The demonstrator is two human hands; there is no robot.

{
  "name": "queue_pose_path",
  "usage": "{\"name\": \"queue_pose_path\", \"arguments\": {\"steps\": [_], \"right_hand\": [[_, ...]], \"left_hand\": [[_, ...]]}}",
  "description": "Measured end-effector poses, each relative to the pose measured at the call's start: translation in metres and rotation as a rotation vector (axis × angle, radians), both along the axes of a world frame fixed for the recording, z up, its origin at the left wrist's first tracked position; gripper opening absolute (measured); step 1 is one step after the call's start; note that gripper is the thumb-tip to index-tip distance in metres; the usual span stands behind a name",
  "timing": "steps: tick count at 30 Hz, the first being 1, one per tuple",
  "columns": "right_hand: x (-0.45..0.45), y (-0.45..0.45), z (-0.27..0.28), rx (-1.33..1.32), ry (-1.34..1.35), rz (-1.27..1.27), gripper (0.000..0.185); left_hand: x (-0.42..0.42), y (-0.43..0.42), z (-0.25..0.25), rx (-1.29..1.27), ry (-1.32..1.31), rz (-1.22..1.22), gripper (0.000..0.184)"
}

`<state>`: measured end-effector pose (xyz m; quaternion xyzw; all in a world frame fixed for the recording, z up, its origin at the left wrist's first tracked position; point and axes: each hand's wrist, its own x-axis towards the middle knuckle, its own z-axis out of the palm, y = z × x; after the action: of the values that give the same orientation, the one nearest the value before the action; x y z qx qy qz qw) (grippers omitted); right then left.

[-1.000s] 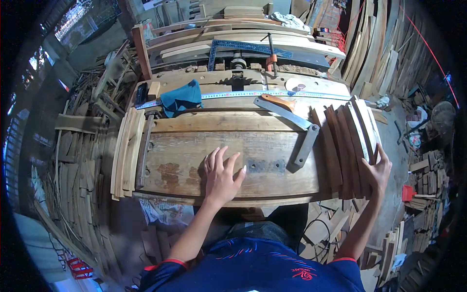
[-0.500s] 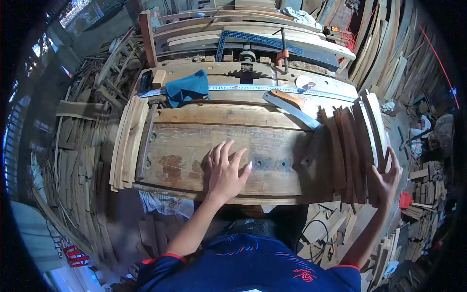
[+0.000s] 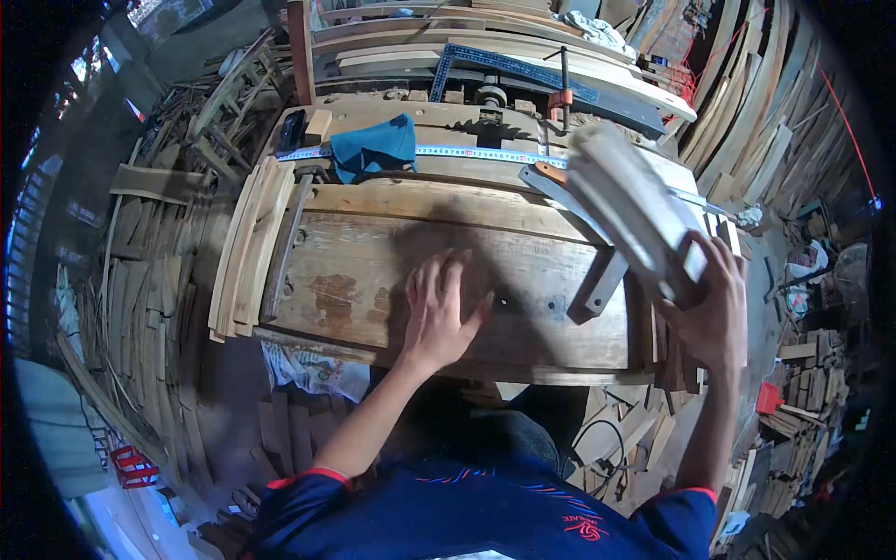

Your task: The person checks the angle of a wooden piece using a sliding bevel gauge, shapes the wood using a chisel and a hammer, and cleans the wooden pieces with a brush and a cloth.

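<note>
My right hand [image 3: 707, 313] grips the near end of a pale wooden board [image 3: 627, 201], held up and slanting toward the bench's far side; motion blurs it. Under the board lies a metal strip [image 3: 560, 198] with a wooden handle [image 3: 553, 174], partly hidden. A flat strip with a hole [image 3: 599, 285] shows closer to me. My left hand [image 3: 441, 313] is open, fingers spread over the workbench top [image 3: 364, 238], and holds nothing. I cannot tell whether it touches the wood. Beside my right hand are the remaining stacked boards [image 3: 674, 359], mostly covered.
More boards [image 3: 250, 247] line the bench's left end. Across the back run a long measuring tape [image 3: 448, 151], a teal cloth [image 3: 375, 147] and a blue steel square [image 3: 523, 75] near a clamp [image 3: 560, 101]. Lumber [image 3: 747, 112] crowds the surroundings.
My right hand has taken a board from the right-hand stack and lifted it inward over the bench. My left hand stays open, shifted only slightly. The whole view has swung a little.
</note>
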<state>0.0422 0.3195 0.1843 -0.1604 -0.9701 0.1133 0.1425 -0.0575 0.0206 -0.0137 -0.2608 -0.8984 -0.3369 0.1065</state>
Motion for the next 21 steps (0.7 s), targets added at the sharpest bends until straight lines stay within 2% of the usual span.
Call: {"name": "queue_pose_path", "arguments": {"steps": [3, 5, 7, 10, 12, 15, 21], "right_hand": [[-0.032, -0.023, -0.01, 0.168, -0.019, 0.224, 0.08], [-0.061, -0.046, -0.012, 0.135, -0.199, 0.292, 0.082], [-0.09, -0.06, -0.036, 0.184, -0.164, 0.413, 0.085], [-0.132, -0.079, -0.068, 0.093, -0.201, 0.593, 0.085], [-0.158, -0.083, -0.094, 0.001, -0.224, 0.715, 0.085], [-0.183, -0.076, -0.131, -0.056, -0.124, 0.821, 0.086], [-0.197, -0.071, -0.155, -0.014, -0.063, 0.777, 0.099]], "left_hand": [[0.003, -0.003, 0.001, 0.099, 0.031, 0.064, 0.075], [0.006, -0.009, 0.003, 0.135, 0.079, 0.107, 0.079], [0.005, -0.013, -0.002, 0.157, 0.138, 0.13, 0.078], [0.005, -0.015, -0.001, 0.182, 0.173, 0.137, 0.075], [0.003, -0.022, 0.004, 0.068, 0.175, 0.16, 0.075], [-0.011, -0.042, 0.013, -0.109, 0.207, 0.174, 0.08], [-0.079, -0.057, 0.037, -0.364, 0.206, -0.027, 0.098]]}}
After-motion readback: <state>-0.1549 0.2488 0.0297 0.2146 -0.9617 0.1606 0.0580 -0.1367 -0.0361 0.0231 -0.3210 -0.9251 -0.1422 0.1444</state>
